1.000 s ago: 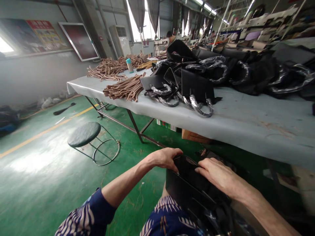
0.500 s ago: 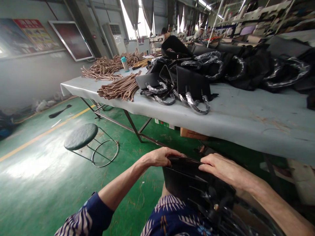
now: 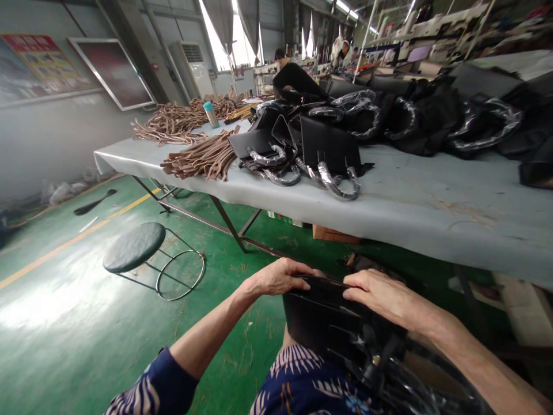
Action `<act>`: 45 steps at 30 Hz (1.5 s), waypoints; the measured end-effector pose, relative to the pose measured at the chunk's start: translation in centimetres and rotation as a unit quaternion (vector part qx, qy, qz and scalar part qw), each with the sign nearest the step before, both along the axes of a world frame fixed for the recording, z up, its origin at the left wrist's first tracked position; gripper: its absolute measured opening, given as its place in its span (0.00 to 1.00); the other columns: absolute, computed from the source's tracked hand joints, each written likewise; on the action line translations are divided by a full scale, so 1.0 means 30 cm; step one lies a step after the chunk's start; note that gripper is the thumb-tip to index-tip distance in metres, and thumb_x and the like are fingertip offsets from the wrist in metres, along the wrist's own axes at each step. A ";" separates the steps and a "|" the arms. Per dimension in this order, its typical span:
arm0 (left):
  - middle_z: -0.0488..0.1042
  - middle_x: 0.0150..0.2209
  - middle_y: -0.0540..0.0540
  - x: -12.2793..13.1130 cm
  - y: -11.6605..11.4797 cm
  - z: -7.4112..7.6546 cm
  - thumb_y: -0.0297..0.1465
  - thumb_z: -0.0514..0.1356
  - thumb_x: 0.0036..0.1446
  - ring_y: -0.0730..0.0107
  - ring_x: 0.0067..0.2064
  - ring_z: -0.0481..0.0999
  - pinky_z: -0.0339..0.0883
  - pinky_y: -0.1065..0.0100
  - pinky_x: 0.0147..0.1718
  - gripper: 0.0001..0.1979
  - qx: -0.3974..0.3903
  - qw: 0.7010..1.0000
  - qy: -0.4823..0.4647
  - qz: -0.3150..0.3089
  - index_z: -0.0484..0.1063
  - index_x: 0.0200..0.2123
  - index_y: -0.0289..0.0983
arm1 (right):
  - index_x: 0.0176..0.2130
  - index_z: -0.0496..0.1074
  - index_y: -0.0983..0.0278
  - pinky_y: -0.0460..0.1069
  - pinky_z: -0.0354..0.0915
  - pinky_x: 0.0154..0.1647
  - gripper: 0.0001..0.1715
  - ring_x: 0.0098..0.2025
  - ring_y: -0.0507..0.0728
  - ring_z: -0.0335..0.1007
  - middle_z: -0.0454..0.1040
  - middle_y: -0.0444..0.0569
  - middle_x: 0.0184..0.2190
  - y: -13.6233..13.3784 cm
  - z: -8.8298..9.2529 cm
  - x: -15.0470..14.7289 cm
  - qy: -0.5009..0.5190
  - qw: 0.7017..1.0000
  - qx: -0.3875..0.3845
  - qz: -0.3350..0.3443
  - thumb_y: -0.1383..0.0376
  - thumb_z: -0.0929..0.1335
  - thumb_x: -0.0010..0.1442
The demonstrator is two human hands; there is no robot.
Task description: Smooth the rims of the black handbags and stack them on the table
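A black leather handbag [image 3: 332, 328] rests on my lap, below the table's front edge. My left hand [image 3: 279, 276] grips the bag's top rim on the left, fingers curled over it. My right hand [image 3: 380, 297] clasps the same rim on the right, fingers bent down onto it. The bag's plastic-wrapped handles and metal fittings [image 3: 389, 369] hang toward the lower right.
A long grey table [image 3: 410, 213] carries a heap of black bags with wrapped handles [image 3: 328, 150], tan leather straps [image 3: 199, 158] and a teal bottle [image 3: 211, 114]. A round stool [image 3: 133, 248] stands on the green floor at left. People work far behind.
The bag has been drawn shut at the top between my hands. The view has drifted a little right, so the table and stool sit further left.
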State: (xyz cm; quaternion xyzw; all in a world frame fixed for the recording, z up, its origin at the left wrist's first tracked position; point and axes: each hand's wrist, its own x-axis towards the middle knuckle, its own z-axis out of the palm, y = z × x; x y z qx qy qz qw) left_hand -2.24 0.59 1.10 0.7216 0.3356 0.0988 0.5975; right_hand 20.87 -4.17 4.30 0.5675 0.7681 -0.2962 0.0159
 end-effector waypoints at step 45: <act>0.71 0.31 0.51 0.078 0.039 -0.044 0.29 0.55 0.47 0.74 0.32 0.66 0.59 0.75 0.33 0.15 0.046 0.996 0.068 0.046 0.73 0.40 0.34 | 0.31 0.69 0.60 0.47 0.57 0.30 0.03 0.33 0.56 0.72 0.75 0.44 0.28 0.053 -0.093 -0.015 -0.060 0.974 0.199 0.094 0.67 0.68 0.52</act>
